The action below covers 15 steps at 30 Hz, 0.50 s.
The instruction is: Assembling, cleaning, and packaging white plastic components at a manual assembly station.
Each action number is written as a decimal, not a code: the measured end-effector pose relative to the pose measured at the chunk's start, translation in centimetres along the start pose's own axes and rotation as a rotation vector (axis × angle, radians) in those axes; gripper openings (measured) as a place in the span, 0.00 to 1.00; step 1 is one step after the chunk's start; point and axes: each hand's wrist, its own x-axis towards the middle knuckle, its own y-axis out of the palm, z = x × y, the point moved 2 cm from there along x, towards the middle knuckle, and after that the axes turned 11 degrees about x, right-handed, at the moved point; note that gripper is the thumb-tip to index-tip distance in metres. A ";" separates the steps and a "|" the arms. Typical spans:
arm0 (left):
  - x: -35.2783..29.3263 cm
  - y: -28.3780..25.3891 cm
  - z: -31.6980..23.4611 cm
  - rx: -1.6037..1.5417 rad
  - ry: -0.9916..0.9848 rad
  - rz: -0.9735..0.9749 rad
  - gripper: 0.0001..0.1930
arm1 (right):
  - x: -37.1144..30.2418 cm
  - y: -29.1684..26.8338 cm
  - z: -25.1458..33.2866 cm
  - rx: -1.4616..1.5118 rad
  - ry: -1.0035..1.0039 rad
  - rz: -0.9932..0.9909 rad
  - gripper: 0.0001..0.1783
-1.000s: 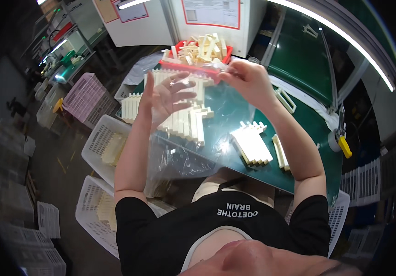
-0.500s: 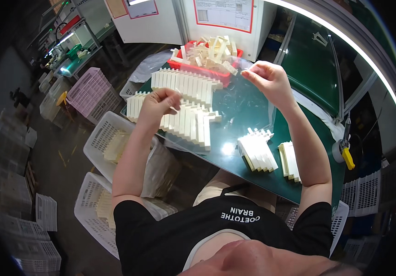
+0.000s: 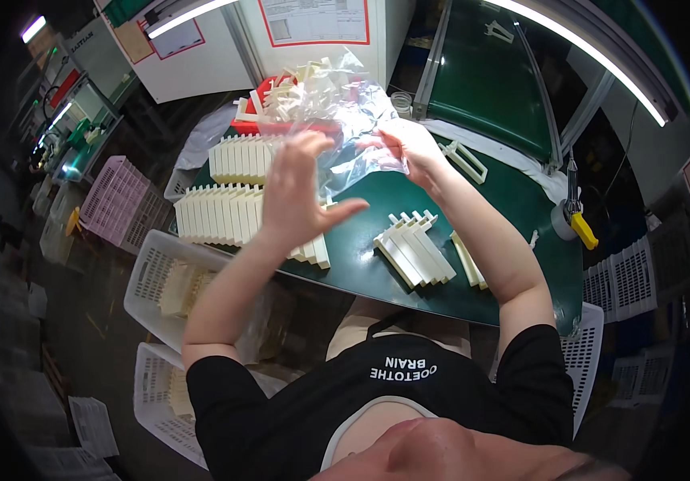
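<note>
My right hand [image 3: 410, 152] is closed on a clear plastic bag [image 3: 349, 108], which hangs crumpled over the table. Close to the bag's left side, my left hand [image 3: 297, 191] is raised with its thumb spread wide and its fingertips slightly blurred. It seems to hold nothing. Behind that hand lie two rows of cream plastic pieces, a far row [image 3: 236, 159] and a near row [image 3: 212, 215], partly hidden by it. The bag covers part of a red bin [image 3: 252, 127] heaped with loose cream pieces [image 3: 293, 92].
A smaller stack of cream pieces [image 3: 415, 252] lies on the green table [image 3: 345, 272], with more pieces under my right forearm. A cream frame piece [image 3: 467, 163] sits by the conveyor [image 3: 489, 88]. White baskets [image 3: 148, 276] stand at lower left; a yellow-handled tool [image 3: 581, 228] hangs at right.
The bag, earlier thin and hard to see between my hands, now shows bunched up by my right hand. My left hand has opened. The view has shifted rightward.
</note>
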 end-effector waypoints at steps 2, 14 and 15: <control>-1.4 1.7 -1.0 0.088 -0.025 -0.060 0.27 | -0.3 0.3 0.0 -0.032 -0.052 -0.090 0.12; -1.6 7.0 3.3 -0.431 -0.473 0.257 0.06 | -3.6 -1.5 -1.8 -0.328 -0.229 -0.312 0.21; -1.5 8.0 3.2 -0.623 -0.631 0.344 0.08 | -4.9 -2.3 -2.5 -0.402 -0.336 -0.313 0.20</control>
